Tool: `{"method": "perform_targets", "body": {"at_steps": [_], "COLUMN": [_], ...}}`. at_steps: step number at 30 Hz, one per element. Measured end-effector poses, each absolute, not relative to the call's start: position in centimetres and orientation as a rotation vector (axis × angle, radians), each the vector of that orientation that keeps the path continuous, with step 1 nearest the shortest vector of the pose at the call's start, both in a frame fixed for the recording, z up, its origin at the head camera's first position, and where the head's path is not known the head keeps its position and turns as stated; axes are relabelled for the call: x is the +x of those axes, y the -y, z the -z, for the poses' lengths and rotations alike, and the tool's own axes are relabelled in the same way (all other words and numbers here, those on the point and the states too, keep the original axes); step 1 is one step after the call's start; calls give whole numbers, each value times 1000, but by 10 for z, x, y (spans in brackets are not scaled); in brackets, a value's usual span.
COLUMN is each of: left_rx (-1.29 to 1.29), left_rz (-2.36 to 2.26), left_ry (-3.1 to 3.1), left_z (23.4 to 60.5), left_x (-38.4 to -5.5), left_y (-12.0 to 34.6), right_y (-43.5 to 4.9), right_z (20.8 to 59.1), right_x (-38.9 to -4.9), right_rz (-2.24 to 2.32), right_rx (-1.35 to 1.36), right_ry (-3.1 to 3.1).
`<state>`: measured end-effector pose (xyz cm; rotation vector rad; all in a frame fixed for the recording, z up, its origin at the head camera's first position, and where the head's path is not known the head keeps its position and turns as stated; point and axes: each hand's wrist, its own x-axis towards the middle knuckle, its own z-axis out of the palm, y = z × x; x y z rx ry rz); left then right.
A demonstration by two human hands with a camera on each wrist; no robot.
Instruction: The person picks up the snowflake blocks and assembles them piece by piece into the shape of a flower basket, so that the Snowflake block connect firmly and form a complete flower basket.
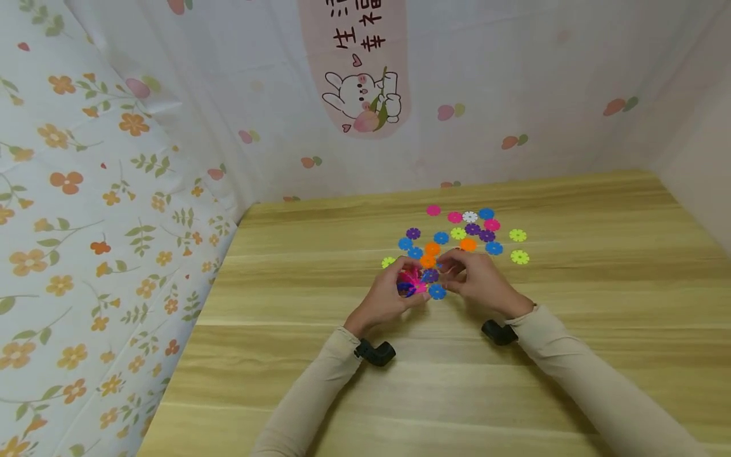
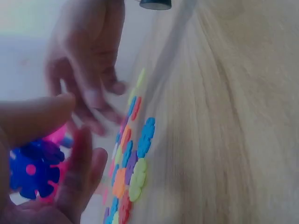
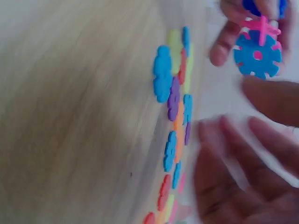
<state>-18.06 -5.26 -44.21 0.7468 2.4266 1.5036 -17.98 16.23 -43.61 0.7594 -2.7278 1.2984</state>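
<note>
My left hand (image 1: 382,299) grips a cluster of interlocked plastic snowflake discs (image 1: 418,287) in pink and blue. A dark blue disc (image 2: 35,169) of it shows behind the thumb in the left wrist view. From the right wrist, a lighter blue disc (image 3: 256,58) stands out from the cluster, slotted against a pink one. My right hand (image 1: 484,280) hovers just to the right, thumb and fingers spread apart, nothing visible between them. Below the hands lie a loose blue disc (image 1: 437,292) and a purple disc (image 1: 431,275).
Several loose snowflake discs in mixed colours spread over the wooden table (image 1: 285,279) beyond the hands, out to a lime green disc (image 1: 520,257) at the right. A printed cloth (image 1: 228,76) hangs along the back and left edges. Black wrist cameras (image 1: 377,352) sit on both sleeves.
</note>
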Motion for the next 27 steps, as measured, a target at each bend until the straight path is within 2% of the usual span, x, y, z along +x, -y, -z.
{"method": "perform_targets", "body": {"at_steps": [5, 8, 12, 17, 27], "left_rx": [747, 805, 895, 843, 850], "left_rz": [-1588, -1633, -1659, -1624, -1612], "left_ry": [-2426, -2389, -2343, -2338, -2371], "left_z": [442, 437, 420, 407, 437], "left_x": [-179, -177, -169, -162, -174], "left_y": [51, 48, 47, 47, 44], "right_y": [-145, -139, -142, -158, -170], "right_z": [439, 442, 443, 442, 431], "right_x": [-179, -181, -187, -193, -184], "right_rz": [-841, -741, -909, -1189, -1524], "right_rx": [851, 899, 906, 919, 770], "right_ry": [2871, 2857, 2900, 2909, 2619]}}
